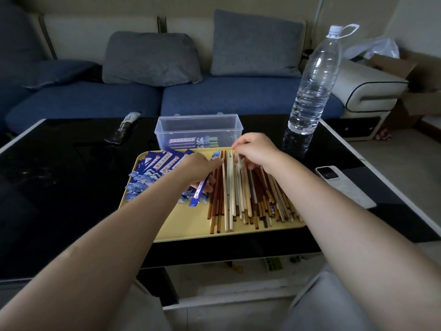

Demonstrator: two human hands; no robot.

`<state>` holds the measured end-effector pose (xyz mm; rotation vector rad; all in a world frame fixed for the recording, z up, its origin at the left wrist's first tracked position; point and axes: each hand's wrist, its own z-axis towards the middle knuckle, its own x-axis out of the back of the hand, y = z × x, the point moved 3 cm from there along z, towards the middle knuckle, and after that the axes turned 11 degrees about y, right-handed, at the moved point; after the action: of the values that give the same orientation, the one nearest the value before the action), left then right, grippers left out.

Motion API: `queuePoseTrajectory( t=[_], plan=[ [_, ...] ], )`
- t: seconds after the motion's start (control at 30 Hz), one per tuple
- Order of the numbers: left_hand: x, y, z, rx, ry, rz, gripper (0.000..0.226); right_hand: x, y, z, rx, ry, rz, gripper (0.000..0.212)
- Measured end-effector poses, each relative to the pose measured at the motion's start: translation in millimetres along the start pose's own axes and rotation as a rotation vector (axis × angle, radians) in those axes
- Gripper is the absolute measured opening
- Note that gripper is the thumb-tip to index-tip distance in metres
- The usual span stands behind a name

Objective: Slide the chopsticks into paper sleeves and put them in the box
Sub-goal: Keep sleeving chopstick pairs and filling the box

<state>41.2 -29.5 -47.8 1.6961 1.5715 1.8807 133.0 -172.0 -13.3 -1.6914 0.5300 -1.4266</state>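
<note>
A yellow tray point(181, 231) on the black table holds a heap of loose chopsticks point(241, 199) in brown, cream and pale green on its right half. Blue patterned paper sleeves point(152, 168) are fanned out on its left half. My left hand point(200, 169) is closed around one blue paper sleeve point(198, 193), which slants down to the left beside the heap. My right hand point(255, 150) hovers over the far end of the heap, fingertips pinching the tips of pale chopsticks. Behind the tray stands a clear plastic box point(167, 130) with a few sleeved chopsticks inside.
A tall, partly filled water bottle point(312, 84) stands at the table's back right. A white phone point(328, 174) lies right of the tray. A dark wrapped packet point(124, 127) lies at the back left. A blue sofa with grey cushions point(152, 58) is behind the table.
</note>
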Motion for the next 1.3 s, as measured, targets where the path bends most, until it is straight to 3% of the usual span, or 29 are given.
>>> queuePoseTrajectory(
  t=[0.1,0.17,0.23,0.33,0.6,0.7,0.77,0.87,0.93,1.03,1.17,1.3],
  plan=[
    [2,0,0,-0.032,-0.004,-0.041,0.04,3,-3,-1,-0.162,-0.014,0.434,0.018],
    [3,-1,-2,-0.049,-0.021,-0.054,0.033,6,-4,-1,-0.108,-0.002,0.546,0.017],
    [4,-2,-3,-0.058,-0.041,-0.074,0.028,11,-2,1,-0.063,0.063,0.579,0.012],
    [5,-1,-6,-0.072,-0.058,-0.083,0.024,14,-1,7,-0.069,0.202,0.582,0.026],
    [8,1,-7,-0.103,-0.044,-0.057,0.025,11,1,6,-0.173,0.365,0.531,0.029],
    [9,2,-8,-0.118,-0.043,-0.067,0.025,11,4,7,-0.196,0.392,0.516,0.028],
    [8,3,-7,-0.124,-0.036,-0.095,0.024,11,5,7,-0.182,0.311,0.513,0.028],
    [7,5,-6,-0.129,0.004,-0.153,0.023,2,3,1,-0.146,-0.049,0.321,0.026],
    [7,4,-4,-0.109,0.053,-0.139,0.024,-4,2,-4,-0.19,-0.201,0.201,0.03],
    [7,1,-1,-0.032,0.07,-0.17,0.029,-9,4,-2,-0.199,-0.141,0.091,0.029],
    [7,-6,1,0.045,0.101,-0.135,0.03,-25,5,-7,0.068,-0.191,-0.343,0.019],
    [4,-10,6,0.044,0.087,-0.039,0.049,-44,7,-17,0.168,-0.189,-0.594,0.016]
  ],
)
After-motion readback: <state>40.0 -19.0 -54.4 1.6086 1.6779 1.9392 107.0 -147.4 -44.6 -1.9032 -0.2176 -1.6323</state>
